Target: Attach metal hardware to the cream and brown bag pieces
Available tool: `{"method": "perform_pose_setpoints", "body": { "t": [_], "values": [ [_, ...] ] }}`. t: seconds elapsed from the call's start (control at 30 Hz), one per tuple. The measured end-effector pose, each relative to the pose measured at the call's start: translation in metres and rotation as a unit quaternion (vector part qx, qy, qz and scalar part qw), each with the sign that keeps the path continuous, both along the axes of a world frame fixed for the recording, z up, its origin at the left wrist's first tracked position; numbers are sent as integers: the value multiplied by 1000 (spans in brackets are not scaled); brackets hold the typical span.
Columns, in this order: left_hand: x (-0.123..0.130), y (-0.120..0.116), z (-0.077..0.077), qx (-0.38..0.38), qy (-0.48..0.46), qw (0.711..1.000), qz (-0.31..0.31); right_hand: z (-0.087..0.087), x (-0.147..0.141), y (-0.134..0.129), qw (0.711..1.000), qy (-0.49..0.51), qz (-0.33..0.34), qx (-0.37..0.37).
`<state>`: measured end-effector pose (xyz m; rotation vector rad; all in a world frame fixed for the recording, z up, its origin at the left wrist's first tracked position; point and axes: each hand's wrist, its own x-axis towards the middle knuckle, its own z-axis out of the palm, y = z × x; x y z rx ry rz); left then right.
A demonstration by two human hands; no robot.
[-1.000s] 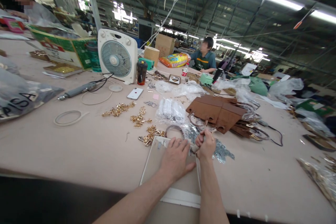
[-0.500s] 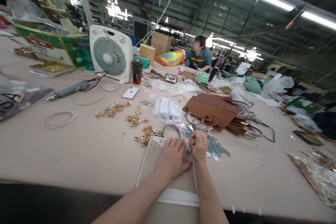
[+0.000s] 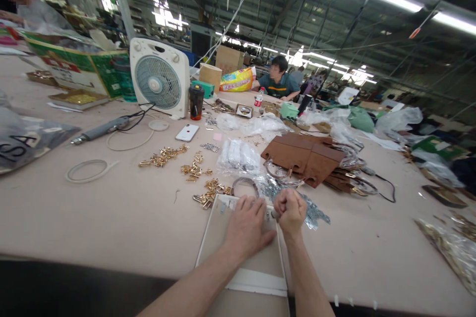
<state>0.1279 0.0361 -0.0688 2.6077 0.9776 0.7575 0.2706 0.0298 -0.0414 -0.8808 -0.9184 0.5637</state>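
A shallow white-edged tray (image 3: pixel 256 280) lies at the table's front edge. Across its upper part my left hand (image 3: pixel 247 225) rests flat, fingers spread. My right hand (image 3: pixel 291 210) is closed at the tray's upper right corner; what it grips is hidden, and a small metal piece shows beside it. Behind the hands lie a brown ring-shaped handle (image 3: pixel 245 181) and a pile of flat silver metal pieces (image 3: pixel 315 214). Gold-coloured hardware (image 3: pixel 211 192) is heaped left of the tray. Brown bag pieces (image 3: pixel 303 156) are stacked at the right, near a clear plastic packet (image 3: pixel 238 156).
A fan (image 3: pixel 159 79), a dark cup (image 3: pixel 196 102) and a white phone (image 3: pixel 187 132) stand or lie at the back left. A grey tool (image 3: pixel 102 130) and a tape roll (image 3: pixel 87 170) are farther left. Another person (image 3: pixel 278 81) sits across the table.
My right hand has shifted slightly right, away from my left hand, and stays closed. The person across the table has leaned lower and to the left. The whole view has shifted slightly.
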Motion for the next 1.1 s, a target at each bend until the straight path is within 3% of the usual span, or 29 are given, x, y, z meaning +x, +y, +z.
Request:
{"method": "perform_pose_setpoints", "body": {
  "t": [0.1,0.3,0.47,0.67,0.8,0.97,1.1],
  "values": [
    [0,0,0,0,3,1000,0,8,-1,-2,999,8,-18,46],
    [0,-1,2,2,-5,1000,5,-15,-6,0,998,-10,-15,-67],
    [-1,-1,-1,13,-23,1000,2,-25,-5,-14,992,113,-63,-14],
    [-6,0,-3,-17,-73,997,-10,-32,-3,-31,987,153,-54,8],
    [-19,-6,-1,-43,-156,987,-18,-33,-2,-33,988,146,-39,5],
    [-46,-3,12,-13,-213,974,71,-34,-1,-34,992,122,-32,27],
    [-66,15,16,5,-118,993,-7,-36,-1,-35,993,110,-15,31]
  ]
}}
